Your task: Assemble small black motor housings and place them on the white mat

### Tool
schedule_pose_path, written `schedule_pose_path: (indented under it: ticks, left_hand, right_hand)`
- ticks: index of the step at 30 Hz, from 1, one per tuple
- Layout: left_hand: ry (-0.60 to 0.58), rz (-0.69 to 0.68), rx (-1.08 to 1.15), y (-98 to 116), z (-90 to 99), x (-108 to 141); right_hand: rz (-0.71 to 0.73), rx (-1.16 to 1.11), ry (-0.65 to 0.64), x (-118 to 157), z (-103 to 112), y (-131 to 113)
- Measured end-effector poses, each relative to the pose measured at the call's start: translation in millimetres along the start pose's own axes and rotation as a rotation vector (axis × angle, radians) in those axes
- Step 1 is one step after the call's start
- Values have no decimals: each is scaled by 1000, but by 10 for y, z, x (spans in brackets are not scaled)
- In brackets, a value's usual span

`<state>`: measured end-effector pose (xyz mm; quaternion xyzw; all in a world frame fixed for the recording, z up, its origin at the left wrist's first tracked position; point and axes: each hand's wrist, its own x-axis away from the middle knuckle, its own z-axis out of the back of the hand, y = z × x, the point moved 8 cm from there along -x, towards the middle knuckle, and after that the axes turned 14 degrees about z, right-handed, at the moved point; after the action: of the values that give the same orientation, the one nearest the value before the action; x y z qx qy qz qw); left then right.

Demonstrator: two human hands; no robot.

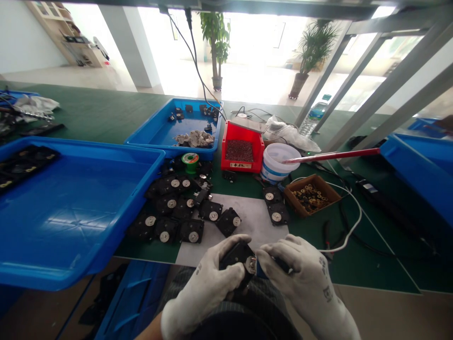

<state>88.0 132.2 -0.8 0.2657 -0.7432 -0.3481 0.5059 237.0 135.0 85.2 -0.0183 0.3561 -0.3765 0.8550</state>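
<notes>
Squarely between the hands [208, 281] (white-gloved) sits a black casing [237, 256].

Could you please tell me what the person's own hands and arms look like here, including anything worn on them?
The left hand and right hand both wear white fabric work gloves with long cuffs. The right glove carries dark printed marks on its back, the left a small one. Bare forearm shows beyond the left cuff.

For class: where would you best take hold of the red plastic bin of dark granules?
Grip the red plastic bin by its two side walls from the near side: they stand upright, and a flat grey slab lies across the back rim.
</notes>
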Motion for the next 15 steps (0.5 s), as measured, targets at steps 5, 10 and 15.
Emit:
schedule_pose_path:
  ticks: [5, 10, 15]
  left_hand:
    - [2, 11, -23, 1, 14, -8]
    - [37, -3, -97, 38, 39, -1]
    - [28, 33, -68, -5, 32, 5]
  right_hand:
    - [7, -8, 44, 12, 29, -21]
    - [6, -17, 60, 36, 25, -16]
    - [8, -21, 47, 22, 1, -20]
